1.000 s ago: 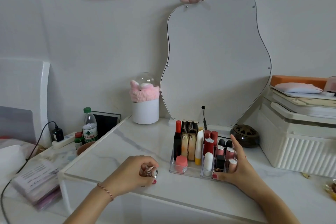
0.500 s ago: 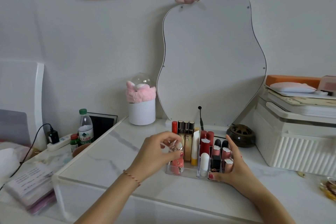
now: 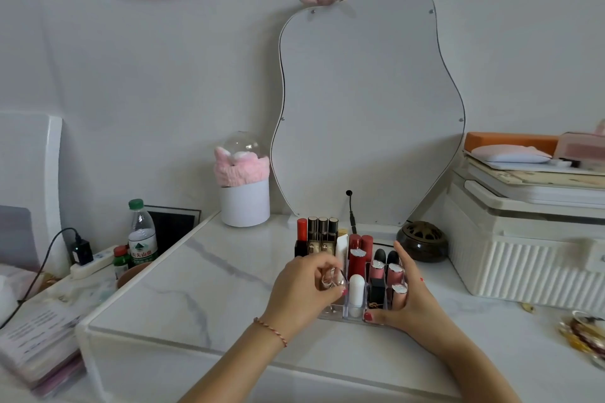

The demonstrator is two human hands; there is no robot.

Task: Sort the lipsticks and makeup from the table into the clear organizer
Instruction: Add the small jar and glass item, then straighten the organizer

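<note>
Table (image 3: 209,275): glossy white marble-look, left of left hand (image 3: 304,291). Organizer (image 3: 330,313) between hands: clear plastic. Lipstick tubes (image 3: 355,258): glossy. Headband (image 3: 240,165): fluffy cloth.

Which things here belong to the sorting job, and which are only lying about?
Job:
- clear plastic organizer
- small clear shiny item pinched in left hand
- right hand steadying the organizer
- white rounded tube
- red lipstick

Lying about:
- green-capped water bottle
- white cylinder with pink headband
- dark round burner
- wavy mirror

organizer (image 3: 330,312) on table (image 3: 209,288) | mirror (image 3: 370,108) behind | bottle (image 3: 142,235) left (off table)
</note>
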